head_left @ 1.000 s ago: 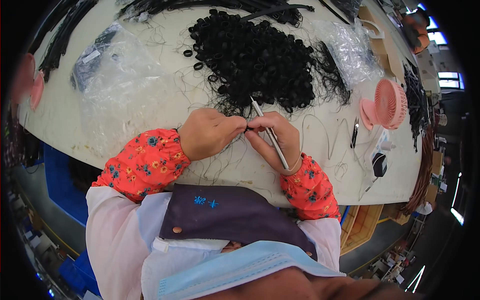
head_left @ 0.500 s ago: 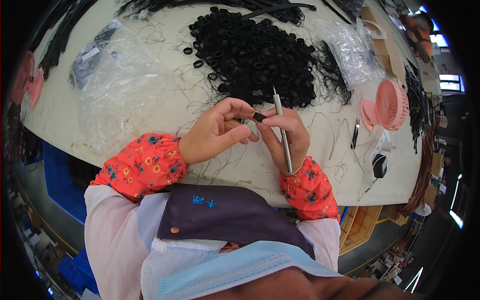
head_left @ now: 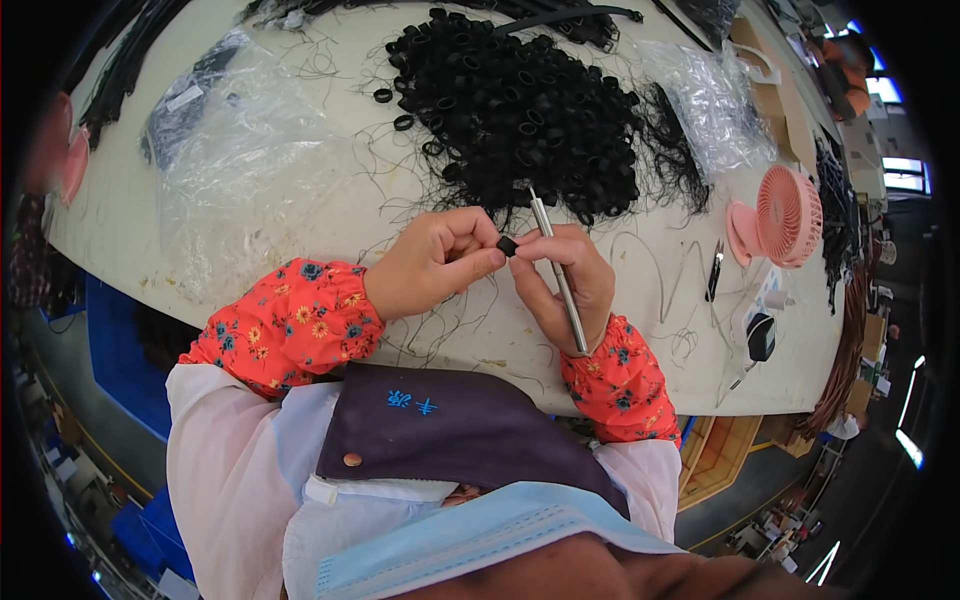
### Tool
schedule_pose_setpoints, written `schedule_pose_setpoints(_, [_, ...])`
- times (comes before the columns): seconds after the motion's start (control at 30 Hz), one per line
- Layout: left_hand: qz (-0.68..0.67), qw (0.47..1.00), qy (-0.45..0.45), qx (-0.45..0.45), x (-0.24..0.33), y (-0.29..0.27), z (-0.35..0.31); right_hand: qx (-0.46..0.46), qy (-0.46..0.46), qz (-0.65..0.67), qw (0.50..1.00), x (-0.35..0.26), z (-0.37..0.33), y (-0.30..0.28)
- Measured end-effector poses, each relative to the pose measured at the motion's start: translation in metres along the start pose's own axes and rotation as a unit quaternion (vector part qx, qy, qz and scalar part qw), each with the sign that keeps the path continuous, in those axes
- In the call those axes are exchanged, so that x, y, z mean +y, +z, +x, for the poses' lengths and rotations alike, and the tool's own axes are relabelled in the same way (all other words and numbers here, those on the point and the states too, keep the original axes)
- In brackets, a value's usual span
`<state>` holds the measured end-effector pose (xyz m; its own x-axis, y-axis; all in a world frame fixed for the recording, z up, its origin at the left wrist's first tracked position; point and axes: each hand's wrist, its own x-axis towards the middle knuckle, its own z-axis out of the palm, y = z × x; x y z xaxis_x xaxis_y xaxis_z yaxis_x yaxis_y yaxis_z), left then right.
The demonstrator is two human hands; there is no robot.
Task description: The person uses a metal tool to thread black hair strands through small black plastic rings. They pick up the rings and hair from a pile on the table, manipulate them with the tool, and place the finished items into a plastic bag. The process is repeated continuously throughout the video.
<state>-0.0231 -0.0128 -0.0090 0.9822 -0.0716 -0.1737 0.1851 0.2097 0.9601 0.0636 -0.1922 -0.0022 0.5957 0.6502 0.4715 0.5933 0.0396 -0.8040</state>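
Observation:
A small black band loop [head_left: 507, 245] is pinched between the thumb and fingers of my left hand [head_left: 425, 262]. My right hand [head_left: 572, 272] meets it from the other side, thumb and forefinger at the loop's edge. A slim silver pen-shaped tool [head_left: 562, 282] rests slantwise in that same hand, its upper end pointing away from me toward the pile. Whatever fine tip it has is lost against the black behind it. Just beyond both hands lies a large heap of similar black loops [head_left: 515, 120] on the pale table [head_left: 480, 350].
Clear plastic bags lie left [head_left: 250, 190] and right [head_left: 705, 95] of the heap. Loose black threads [head_left: 675, 150] trail beside it. At right are a pink fan [head_left: 785, 218], thread snips [head_left: 714, 270] and a small black device [head_left: 761, 337]. Black strips [head_left: 570, 15] lie at the back.
My left thumb and fingers have closed onto the loop, which has turned and shifted slightly left and down. The tool in my right hand has tilted a little and moved slightly lower.

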Motion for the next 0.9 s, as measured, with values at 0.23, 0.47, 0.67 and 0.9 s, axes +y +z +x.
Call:
schedule_pose_setpoints(0.23, [-0.011, 0.999, 0.026, 0.042, -0.001, 0.006, -0.001, 0.046, 0.142, 0.16, 0.976, -0.004, -0.007, 0.006])
schedule_pose_setpoints(0.47, [-0.019, 0.998, -0.007, 0.054, 0.0, 0.004, -0.001, -0.001, 0.076, 0.057, 0.995, 0.0, -0.005, 0.002])
schedule_pose_setpoints(0.67, [-0.06, 0.995, -0.034, 0.079, 0.001, 0.001, 0.002, 0.059, 0.145, 0.178, 0.972, -0.01, 0.002, 0.0])
schedule_pose_setpoints(0.9, [-0.094, 0.992, -0.026, 0.083, -0.002, -0.002, 0.002, -0.023, 0.179, 0.271, 0.946, -0.003, -0.002, -0.019])
